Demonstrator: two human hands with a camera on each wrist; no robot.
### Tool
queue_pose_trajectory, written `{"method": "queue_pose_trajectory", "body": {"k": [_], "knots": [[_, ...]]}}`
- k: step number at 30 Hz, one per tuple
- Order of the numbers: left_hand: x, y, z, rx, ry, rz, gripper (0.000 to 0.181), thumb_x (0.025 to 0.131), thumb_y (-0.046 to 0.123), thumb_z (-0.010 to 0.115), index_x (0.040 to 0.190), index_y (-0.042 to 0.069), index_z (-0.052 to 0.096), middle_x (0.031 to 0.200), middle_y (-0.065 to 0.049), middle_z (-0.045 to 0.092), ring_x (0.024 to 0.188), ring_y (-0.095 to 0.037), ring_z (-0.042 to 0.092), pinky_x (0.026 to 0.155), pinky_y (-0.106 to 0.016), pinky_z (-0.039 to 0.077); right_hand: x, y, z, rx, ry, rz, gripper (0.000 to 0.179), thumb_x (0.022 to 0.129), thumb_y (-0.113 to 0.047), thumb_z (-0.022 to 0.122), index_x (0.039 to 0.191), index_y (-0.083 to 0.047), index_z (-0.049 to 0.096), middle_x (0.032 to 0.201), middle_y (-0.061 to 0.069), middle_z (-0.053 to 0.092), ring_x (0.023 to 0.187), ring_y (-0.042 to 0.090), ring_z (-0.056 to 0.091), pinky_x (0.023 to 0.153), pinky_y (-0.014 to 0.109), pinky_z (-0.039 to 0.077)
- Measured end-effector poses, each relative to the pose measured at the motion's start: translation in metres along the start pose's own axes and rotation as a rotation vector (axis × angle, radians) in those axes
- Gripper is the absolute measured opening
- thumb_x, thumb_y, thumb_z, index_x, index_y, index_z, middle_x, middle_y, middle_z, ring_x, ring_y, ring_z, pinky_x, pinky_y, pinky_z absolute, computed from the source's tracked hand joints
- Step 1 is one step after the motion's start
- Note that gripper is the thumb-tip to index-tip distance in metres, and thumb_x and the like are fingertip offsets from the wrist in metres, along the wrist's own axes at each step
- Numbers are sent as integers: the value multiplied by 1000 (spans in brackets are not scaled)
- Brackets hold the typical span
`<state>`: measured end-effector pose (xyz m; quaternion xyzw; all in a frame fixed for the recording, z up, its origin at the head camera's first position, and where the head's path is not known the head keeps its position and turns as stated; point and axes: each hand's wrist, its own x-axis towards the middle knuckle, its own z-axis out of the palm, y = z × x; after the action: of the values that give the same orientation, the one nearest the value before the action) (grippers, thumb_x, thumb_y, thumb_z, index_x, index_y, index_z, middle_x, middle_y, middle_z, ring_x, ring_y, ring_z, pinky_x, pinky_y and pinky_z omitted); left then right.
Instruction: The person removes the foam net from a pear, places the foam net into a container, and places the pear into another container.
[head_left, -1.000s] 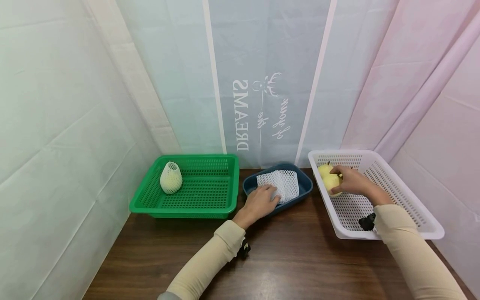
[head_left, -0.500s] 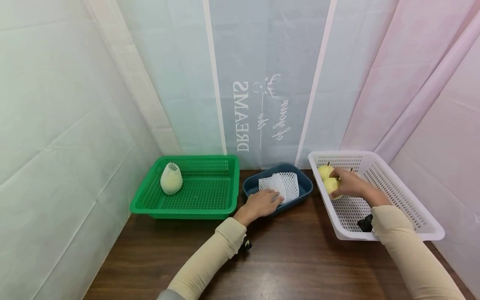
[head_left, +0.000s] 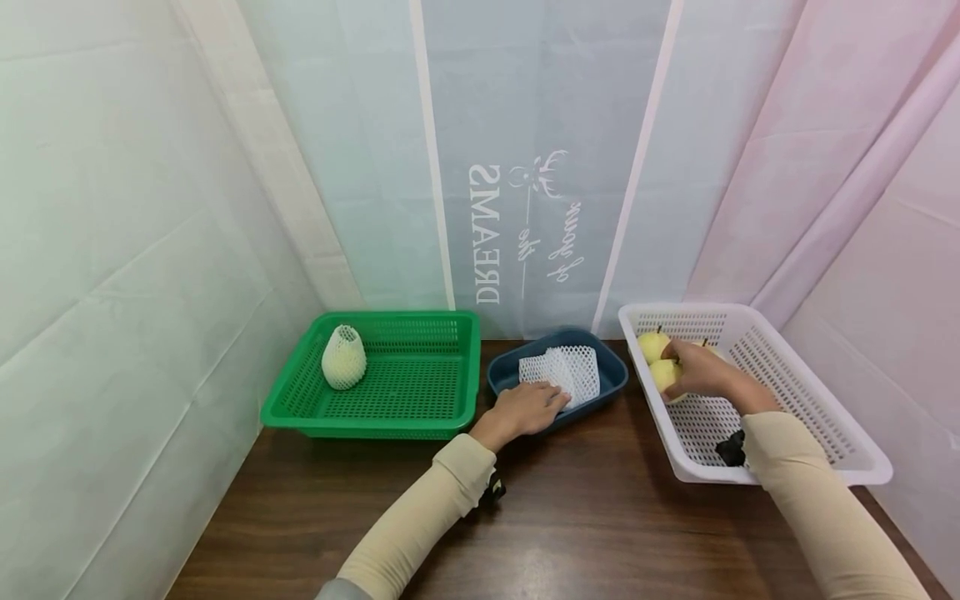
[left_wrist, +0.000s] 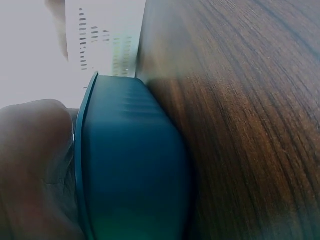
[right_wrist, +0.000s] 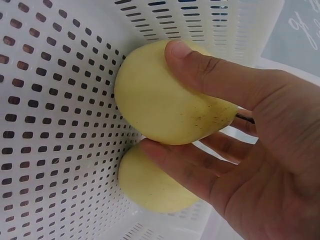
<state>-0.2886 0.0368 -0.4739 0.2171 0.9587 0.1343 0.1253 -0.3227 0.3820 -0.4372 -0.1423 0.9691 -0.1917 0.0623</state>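
Observation:
My right hand [head_left: 703, 369] grips a yellow pear [right_wrist: 155, 100] inside the white basket [head_left: 813, 400], thumb on one side and fingers on the other. Another pear [right_wrist: 155, 182] lies against the basket wall beside the fingers. In the head view one pear [head_left: 652, 345] sits at the back left corner, and part of a further one shows behind the hand. My left hand [head_left: 522, 408] rests on white foam fruit nets [head_left: 577, 371] in a small blue tray [head_left: 504, 367]. The left wrist view shows that hand over the tray's rim; its fingertips are hidden there.
A green basket [head_left: 420, 425] stands at the left, holding a pear in a foam net [head_left: 344, 360]. All the containers stand on a dark wooden table [head_left: 570, 525]. Fabric walls [head_left: 360, 150] close in the back and both sides.
The left hand and the foam nets have shifted slightly to the right. The right hand has stayed at the pear, its fingers and the pear moving a little toward me.

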Motion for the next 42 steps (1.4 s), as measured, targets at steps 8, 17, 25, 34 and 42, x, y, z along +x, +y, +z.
{"method": "queue_pose_trajectory", "body": {"k": [8,17,25,34,42], "knots": [[0,0,-4,8,-29,20,58,114,57,28,162,31,48,168,5,45,155,-18,45,123,-48,42,1,0,-2,-8,-2,-1,74,66,-20,100,121,10,59,111,25,68,86,26,57,75,38,47],[1,-1,-4,-9,5,39,55,114,55,33,159,29,53,162,6,53,150,-17,50,120,-46,45,4,2,-3,-7,-28,-13,75,69,-20,99,123,12,58,115,31,68,89,28,59,79,42,50],[1,0,-1,10,40,66,55,114,54,39,154,21,58,157,0,58,144,-20,56,118,-40,47,1,0,-3,-7,-24,-18,73,70,-22,98,122,11,59,117,32,68,90,28,60,81,42,51],[1,-1,-1,-5,77,68,52,114,50,44,149,17,63,151,-4,63,136,-21,62,112,-41,52,-2,-2,-3,-2,-12,-29,70,73,-23,96,122,12,60,114,28,70,89,26,60,79,40,50],[-1,-3,0,-20,116,78,48,113,46,49,144,12,65,144,-6,66,129,-21,66,109,-40,55,-4,-4,-5,-6,9,-33,68,79,-27,94,122,14,62,115,30,70,93,30,62,82,47,52]]}}
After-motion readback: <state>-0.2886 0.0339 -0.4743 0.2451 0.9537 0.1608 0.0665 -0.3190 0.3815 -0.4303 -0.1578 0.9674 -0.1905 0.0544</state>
